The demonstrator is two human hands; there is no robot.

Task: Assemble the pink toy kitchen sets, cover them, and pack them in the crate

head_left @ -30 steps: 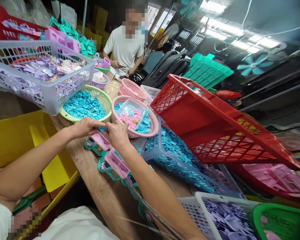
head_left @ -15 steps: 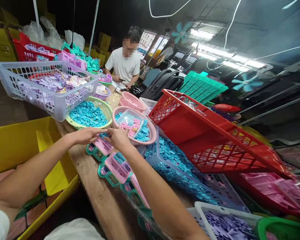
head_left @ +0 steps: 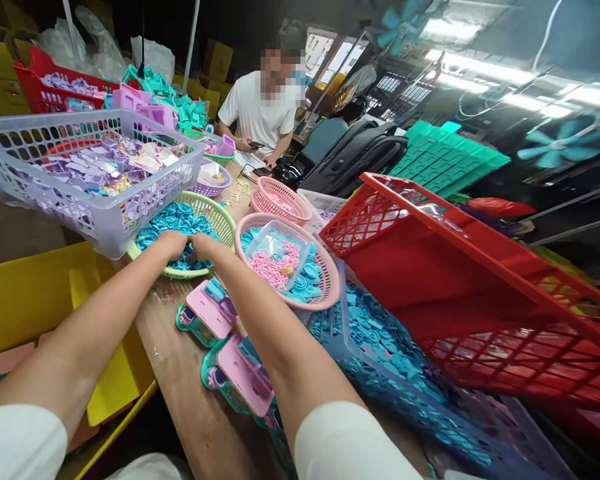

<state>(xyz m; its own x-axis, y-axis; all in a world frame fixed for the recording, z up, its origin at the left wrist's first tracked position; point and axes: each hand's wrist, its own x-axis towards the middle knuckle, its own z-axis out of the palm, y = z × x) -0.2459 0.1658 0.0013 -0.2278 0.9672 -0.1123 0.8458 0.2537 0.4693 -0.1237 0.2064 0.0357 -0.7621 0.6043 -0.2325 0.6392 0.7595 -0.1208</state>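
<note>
Fingertips of both hands are down among the blue pieces [head_left: 173,219], with the left hand [head_left: 174,245] and the right hand [head_left: 200,247] close together, knuckles up, over the near side of the pale green basket [head_left: 225,225]. Whether either hand is pinching a piece or spread, I can't tell, as the fingers are mostly hidden. The blue pieces lie under and around the fingers and heap up past them toward the basket's far side.

That basket sits by the left edge of the worktop [head_left: 187,400], its right rim just beside the pink basket [head_left: 331,270]. A translucent crate [head_left: 105,217] rises close on its left, so the tighter sides are left and right; the near rim faces a strip of wood running down the left edge. Right of that strip, the pink-and-teal toys [head_left: 211,312] stand in a row, partly under the right forearm. Past the edge is a yellow box [head_left: 35,275]. In the pink basket, a clear tub [head_left: 303,248] of small pink pieces [head_left: 267,269] rests on more blue parts, and a blue crate [head_left: 347,320] stands close to its right.
</note>
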